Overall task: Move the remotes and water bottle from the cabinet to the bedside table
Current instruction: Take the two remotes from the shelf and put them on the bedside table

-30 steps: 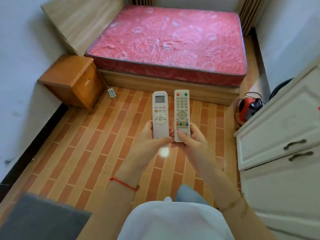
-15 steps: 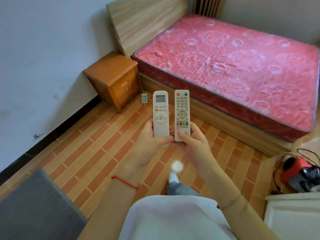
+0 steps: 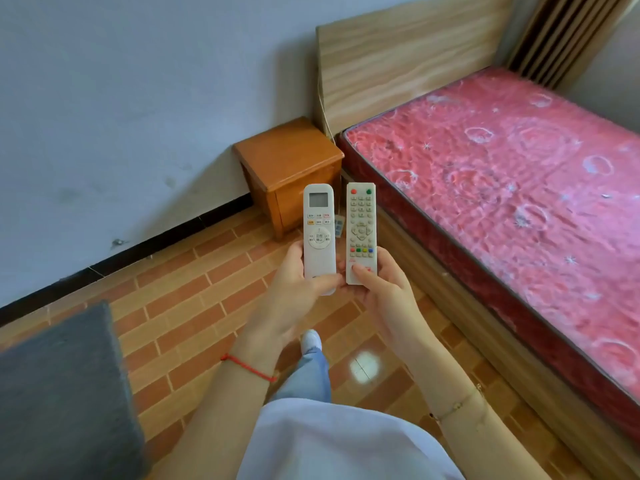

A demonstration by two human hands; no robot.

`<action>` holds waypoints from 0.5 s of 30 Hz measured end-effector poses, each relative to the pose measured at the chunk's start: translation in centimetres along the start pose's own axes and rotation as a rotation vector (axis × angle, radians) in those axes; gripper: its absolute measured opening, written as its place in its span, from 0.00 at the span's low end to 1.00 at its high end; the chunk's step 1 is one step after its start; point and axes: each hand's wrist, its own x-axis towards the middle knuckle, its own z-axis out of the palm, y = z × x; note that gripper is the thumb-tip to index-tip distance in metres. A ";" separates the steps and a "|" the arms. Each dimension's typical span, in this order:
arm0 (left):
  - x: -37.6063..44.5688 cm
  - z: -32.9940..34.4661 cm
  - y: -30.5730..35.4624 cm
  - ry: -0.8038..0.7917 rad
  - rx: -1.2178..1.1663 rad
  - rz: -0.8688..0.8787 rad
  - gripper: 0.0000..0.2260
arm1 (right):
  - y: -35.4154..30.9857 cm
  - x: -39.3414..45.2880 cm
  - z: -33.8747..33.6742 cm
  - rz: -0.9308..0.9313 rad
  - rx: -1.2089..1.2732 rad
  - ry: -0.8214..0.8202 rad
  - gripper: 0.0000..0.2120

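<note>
My left hand [image 3: 294, 289] grips a white air-conditioner remote [image 3: 319, 233] with a small screen, held upright. Beside it, my right hand [image 3: 384, 299] grips a longer white TV remote [image 3: 361, 226] with coloured buttons. Both remotes are side by side in front of me, above the floor. The orange wooden bedside table [image 3: 287, 157] stands ahead against the wall, just beyond the remotes, its top bare. No water bottle or cabinet is in view.
A bed with a red mattress [image 3: 512, 188] and wooden headboard [image 3: 398, 60] fills the right side. A small power strip [image 3: 339, 226] lies on the brick-pattern floor by the table. A grey padded surface [image 3: 59, 393] sits at lower left.
The view has swung left and moved forward: the white cabinet and red device have left the frame, and the bedside table is now nearer and more central. Both hands keep the remotes.
</note>
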 end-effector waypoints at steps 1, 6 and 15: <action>1.6 -0.2 0.3 0.018 -0.008 -0.002 0.28 | -0.3 1.8 0.0 0.006 -0.002 -0.014 0.18; 10.2 -1.3 2.2 0.082 -0.029 0.002 0.28 | -1.8 11.2 0.0 0.028 -0.004 -0.072 0.15; 26.6 -5.2 9.1 0.114 0.000 0.027 0.33 | -6.8 29.6 2.5 0.037 -0.045 -0.156 0.18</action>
